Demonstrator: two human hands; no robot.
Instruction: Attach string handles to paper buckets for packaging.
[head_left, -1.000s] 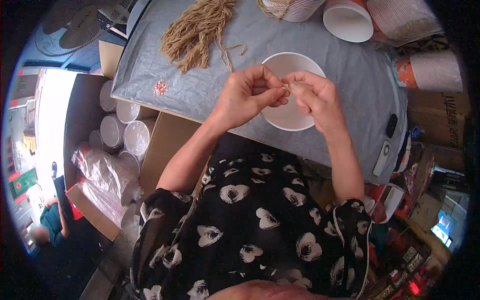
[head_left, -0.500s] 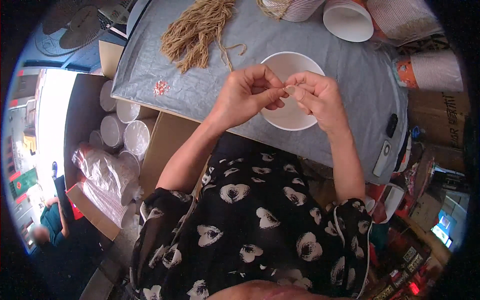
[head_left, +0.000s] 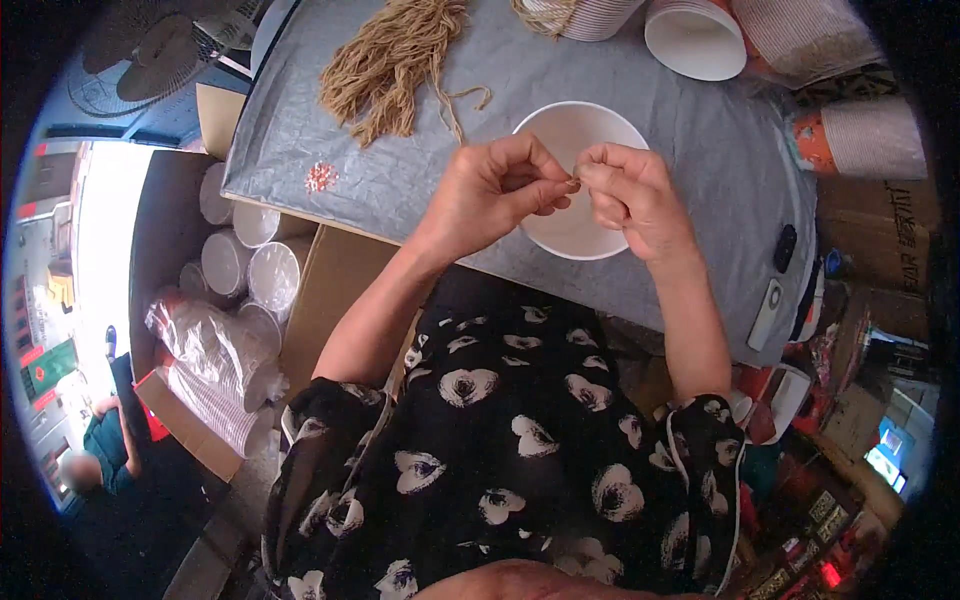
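Observation:
Above the white paper tub [head_left: 585, 235] both of my hands meet, fingertips almost touching. My left hand [head_left: 500, 185] is closed in a pinch between thumb and forefinger, its other fingers curled. My right hand [head_left: 640, 200] pinches too, right beside it. Whatever sits between the fingertips is too small to name; a tiny brownish bit shows there. Beyond my left hand lies a bundle of brown yarn strands [head_left: 395, 75], one loose strand trailing toward the hand. A small heap of red and white bits [head_left: 320, 177] rests on the grey table cover [head_left: 270, 140].
Stacked paper tubs [head_left: 695, 45] stand along the far right edge. A black object [head_left: 785, 248] and a white remote-like device [head_left: 766, 313] lie at the table's right side. Left of the table, a carton [head_left: 310, 300] holds wrapped tubs. A seated person [head_left: 108, 445] is far left.
My right hand has turned slightly, its fingers curling in more at the pinch. My left hand stays nearly in place. The tub and yarn look the same.

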